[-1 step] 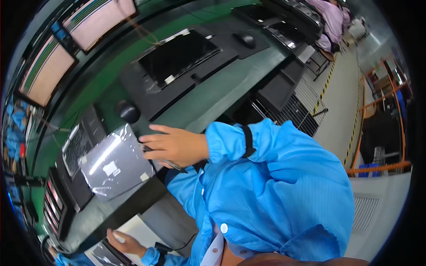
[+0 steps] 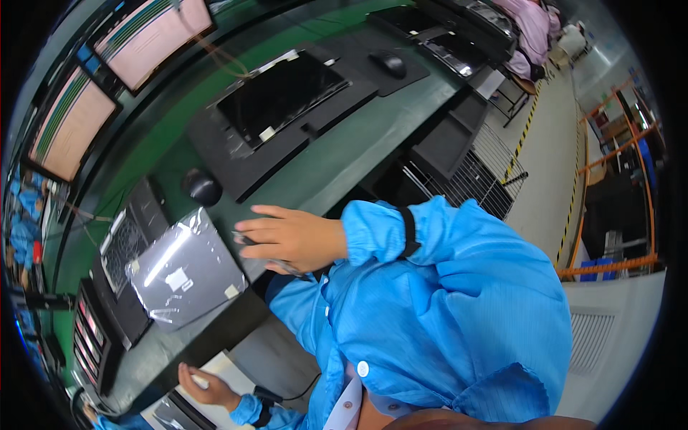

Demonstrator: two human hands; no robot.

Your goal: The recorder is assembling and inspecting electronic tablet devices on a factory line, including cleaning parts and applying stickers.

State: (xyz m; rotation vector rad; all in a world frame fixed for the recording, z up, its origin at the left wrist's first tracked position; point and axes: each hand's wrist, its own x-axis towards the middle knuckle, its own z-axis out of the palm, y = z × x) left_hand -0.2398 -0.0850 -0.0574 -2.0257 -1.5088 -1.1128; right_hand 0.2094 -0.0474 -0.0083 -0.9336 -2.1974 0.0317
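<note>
My right hand point(image 2: 295, 241) hovers just right of a grey laptop lid point(image 2: 204, 290) wrapped in clear film, with a gap between them. Its fingers are closed round a thin, dark, pen-like tool point(image 2: 289, 269), partly hidden by the hand. The lid has a pale logo and a small white tab near its lower right corner, and lies on the green bench. Lower left, my left hand point(image 2: 215, 390) is curled beside the bench edge, over a pale surface. A small whitish thing point(image 2: 200, 382) shows at its fingers; I cannot make out what it is.
A dark screen panel point(image 2: 283, 97) lies on a black mat point(image 2: 269, 165) at the back. A black mouse point(image 2: 203, 188) sits between mat and lid. Left stand a dark slotted tray point(image 2: 92, 337) and two monitors point(image 2: 150, 39). A wire rack point(image 2: 487, 172) stands right; a person in pink point(image 2: 527, 32) is beyond.
My right hand has drawn slightly right, away from the laptop lid, with the tool still in it. My left hand has shifted a little to the right. The whole view has moved slightly.
</note>
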